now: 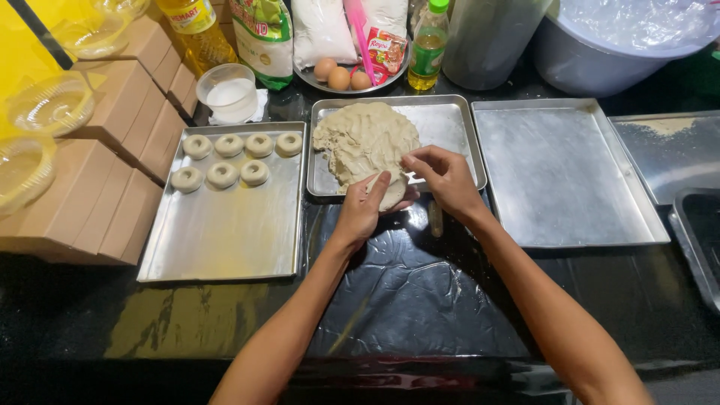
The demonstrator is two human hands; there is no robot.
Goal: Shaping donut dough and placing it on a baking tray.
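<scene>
A big lump of pale dough (364,139) lies in the middle metal tray (450,124). At its near edge my left hand (363,210) cups a piece of dough (391,193) from below. My right hand (444,177) pinches the same piece from the right, fingers pressed into it. The tray on the left (225,232) holds several ring-shaped dough pieces (229,145) in two rows at its far end.
An empty metal tray (559,180) lies to the right, with more trays (694,225) beyond it. Brown boxes (97,187) with clear plastic lids stack at the left. A cup of white powder (227,91), oil bottles, bags and a plate of eggs (341,75) stand at the back.
</scene>
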